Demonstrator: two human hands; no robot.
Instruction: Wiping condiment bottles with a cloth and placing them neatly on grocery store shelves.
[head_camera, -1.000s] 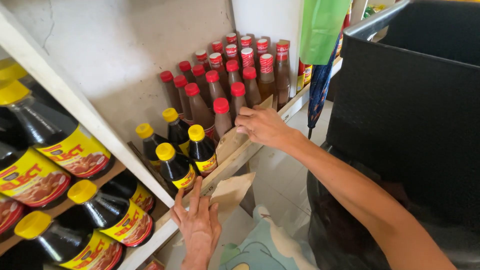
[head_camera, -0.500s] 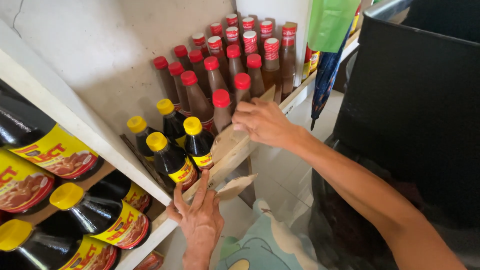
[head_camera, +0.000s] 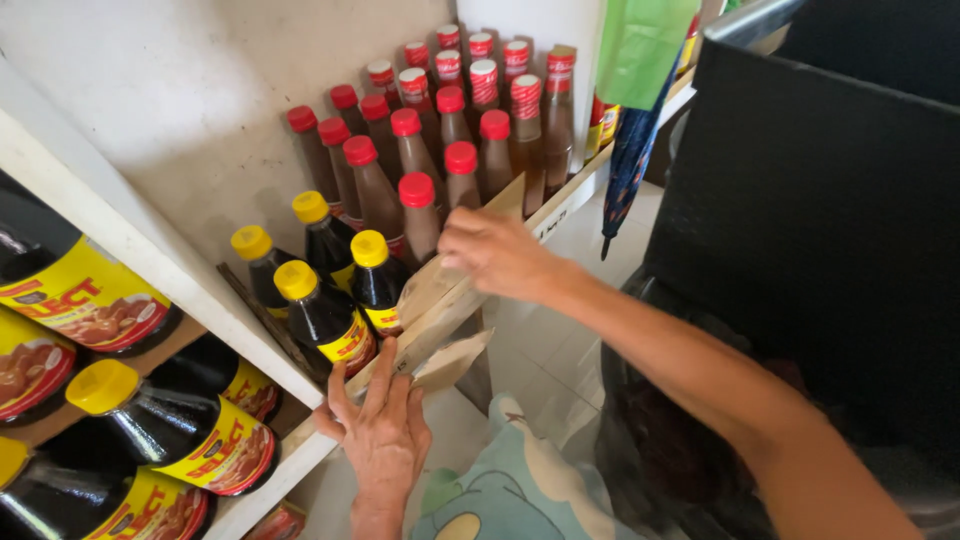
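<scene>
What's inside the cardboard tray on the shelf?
The cardboard tray holds four dark bottles with yellow caps. Their lower parts are hidden by the tray's front flap, which the right hand grips and the left hand touches.

Matt brown cardboard tray (head_camera: 440, 300), rough at its torn flap. Beside the tray, glossy dark bottles (head_camera: 325, 315) carry smooth yellow plastic caps (head_camera: 296, 280).
</scene>
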